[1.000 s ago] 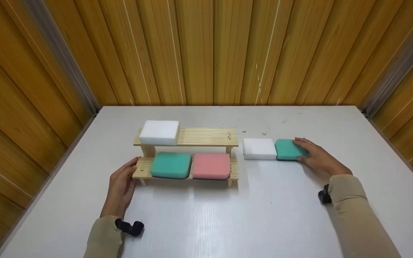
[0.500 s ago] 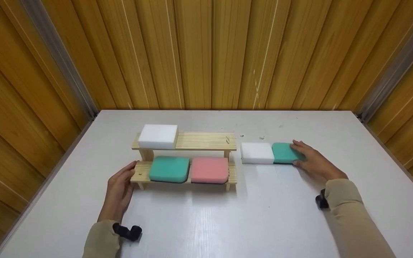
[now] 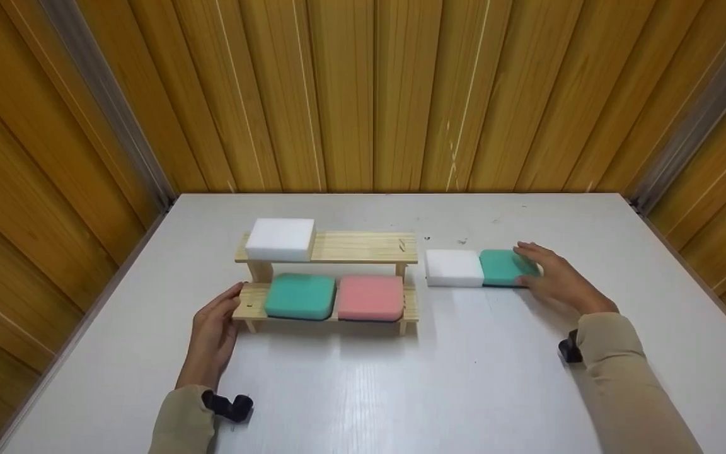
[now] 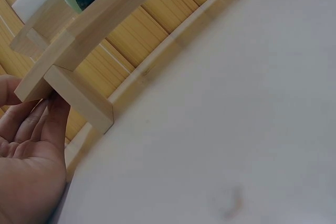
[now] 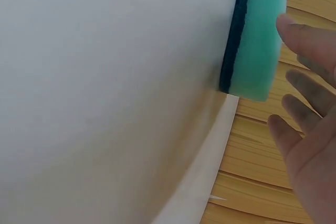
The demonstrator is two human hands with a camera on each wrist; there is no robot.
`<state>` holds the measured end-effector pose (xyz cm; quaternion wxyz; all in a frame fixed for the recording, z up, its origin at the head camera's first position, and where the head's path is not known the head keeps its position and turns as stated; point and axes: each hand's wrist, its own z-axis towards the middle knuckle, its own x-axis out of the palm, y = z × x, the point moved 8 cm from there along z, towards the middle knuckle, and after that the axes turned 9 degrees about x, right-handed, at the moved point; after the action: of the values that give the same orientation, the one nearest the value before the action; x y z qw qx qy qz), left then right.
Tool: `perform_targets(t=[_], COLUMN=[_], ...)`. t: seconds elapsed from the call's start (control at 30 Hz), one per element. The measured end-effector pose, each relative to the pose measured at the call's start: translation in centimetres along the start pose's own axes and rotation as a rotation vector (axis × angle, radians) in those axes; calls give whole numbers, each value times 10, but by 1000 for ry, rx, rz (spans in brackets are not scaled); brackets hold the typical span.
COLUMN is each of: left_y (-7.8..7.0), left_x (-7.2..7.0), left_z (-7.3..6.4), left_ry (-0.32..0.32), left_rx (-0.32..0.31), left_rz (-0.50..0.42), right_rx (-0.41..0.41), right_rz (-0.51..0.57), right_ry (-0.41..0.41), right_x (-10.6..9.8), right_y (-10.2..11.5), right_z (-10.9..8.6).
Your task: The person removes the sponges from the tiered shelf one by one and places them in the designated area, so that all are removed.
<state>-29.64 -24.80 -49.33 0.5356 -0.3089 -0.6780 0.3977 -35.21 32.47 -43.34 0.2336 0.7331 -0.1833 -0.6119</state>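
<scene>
My left hand (image 3: 212, 334) holds the left end of the two-step wooden stand (image 3: 363, 247), gripping its lower board. In the left wrist view, fingers curl under that board beside a leg. A green sponge (image 3: 300, 295) and a pink sponge (image 3: 370, 297) lie side by side on the lower step, dark scouring sides down. One white sponge (image 3: 281, 238) sits at the left of the upper step. Right of the stand, a second white sponge (image 3: 454, 267) lies against another green sponge (image 3: 503, 267) on the table. My right hand (image 3: 558, 277) hovers at this green sponge, fingers spread and the thumb right at its upper face.
The white table (image 3: 363, 391) runs back to yellow wood-patterned panels (image 3: 344, 94) on the back and both sides. Small dark marks (image 3: 462, 241) dot the tabletop behind the white sponge. Black wrist cameras (image 3: 229, 405) sit at both cuffs.
My right hand has loosened from the right green sponge and risen slightly off it. The left hand keeps its place on the stand, and the head view has tilted a little.
</scene>
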Motion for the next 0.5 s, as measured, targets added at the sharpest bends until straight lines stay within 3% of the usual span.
perform_targets(t=[0.2, 0.5], left_y=[0, -1], left_x=[1, 1], left_z=[0, -1], left_ry=[0, 6], left_rx=[-6, 7], left_rz=[-24, -3], right_rx=[-88, -69], right_rz=[-6, -4], right_ry=[-38, -64], right_x=[-11, -15], right_y=[14, 34], right_z=[-6, -9])
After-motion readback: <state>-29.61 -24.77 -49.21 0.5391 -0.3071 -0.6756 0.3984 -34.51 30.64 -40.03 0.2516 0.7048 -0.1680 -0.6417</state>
